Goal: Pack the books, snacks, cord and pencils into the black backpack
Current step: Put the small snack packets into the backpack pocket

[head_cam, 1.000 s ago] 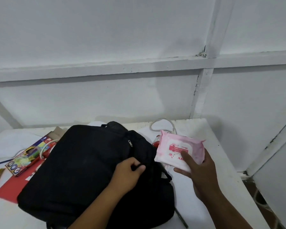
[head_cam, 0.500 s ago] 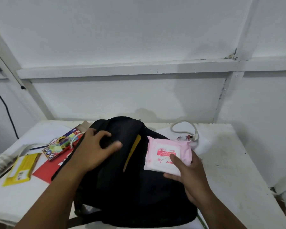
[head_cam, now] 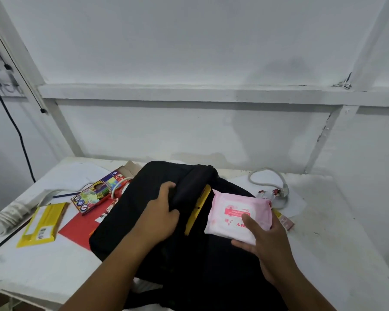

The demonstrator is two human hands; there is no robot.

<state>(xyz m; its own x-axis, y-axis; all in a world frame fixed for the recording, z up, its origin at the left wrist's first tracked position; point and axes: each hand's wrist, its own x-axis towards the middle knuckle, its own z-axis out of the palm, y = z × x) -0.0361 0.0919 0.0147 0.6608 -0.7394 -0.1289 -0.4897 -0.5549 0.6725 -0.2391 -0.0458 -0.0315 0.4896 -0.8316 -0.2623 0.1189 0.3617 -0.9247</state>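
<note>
The black backpack lies in the middle of the white table. My left hand grips the backpack's upper flap and holds it apart, showing a yellow lining strip. My right hand holds a pink packet just right of the opening, over the bag. A box of coloured pencils and a red book lie left of the bag. A grey cord lies coiled behind the bag at the right, with a small snack wrapper beside it.
A yellow packet lies at the table's left, next to a white power strip and a dark pencil. A black cable hangs down the wall at far left. The white wall stands close behind the table.
My left hand moved from the bag's zipper area up to the top flap and pulled it apart, exposing the yellow lining. My right hand brought the pink packet closer to the opening.
</note>
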